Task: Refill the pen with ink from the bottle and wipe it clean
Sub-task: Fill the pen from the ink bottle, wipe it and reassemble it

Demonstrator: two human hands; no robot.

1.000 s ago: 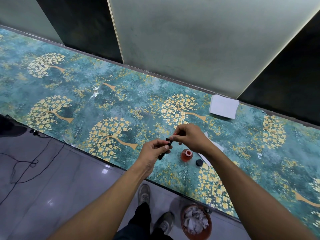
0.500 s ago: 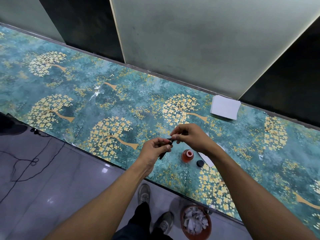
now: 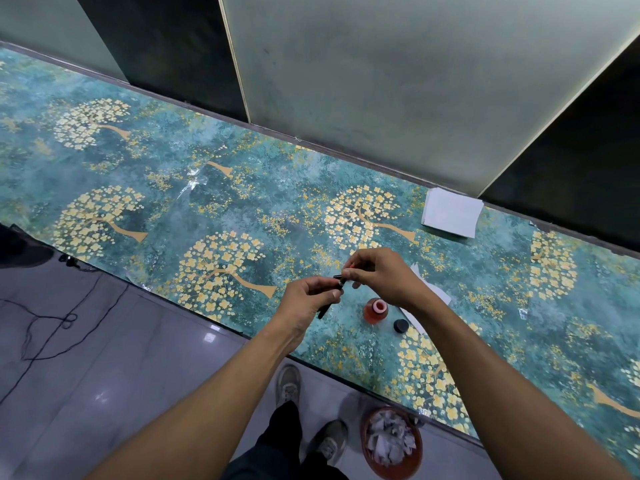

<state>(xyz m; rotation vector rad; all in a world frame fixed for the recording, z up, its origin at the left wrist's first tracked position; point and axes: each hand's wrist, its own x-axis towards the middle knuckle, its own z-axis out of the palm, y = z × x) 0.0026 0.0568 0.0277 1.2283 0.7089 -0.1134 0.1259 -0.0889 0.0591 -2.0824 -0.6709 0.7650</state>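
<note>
My left hand (image 3: pixel 308 299) grips a black pen (image 3: pixel 329 301) above the table's near edge, the pen slanting down and left out of my fist. My right hand (image 3: pixel 379 277) pinches the pen's upper end at its tip with thumb and fingers; a small red part shows between those fingers. Just below the hands an open ink bottle (image 3: pixel 375 310) with red ink stands on the table. Its black cap (image 3: pixel 401 325) lies beside it on the right. A white paper (image 3: pixel 431 291) lies under my right wrist, mostly hidden.
The table (image 3: pixel 173 202) has a teal cover with golden trees. A stack of white tissues (image 3: pixel 452 213) sits at the back by the wall. On the floor stands a brown bin (image 3: pixel 391 443) of crumpled tissues next to my shoes, and black cables (image 3: pixel 52 327) lie to the left.
Both hands stay together on the pen. The pen has tilted slightly and my right fingers have shifted at its upper end. The camera view moved a little.
</note>
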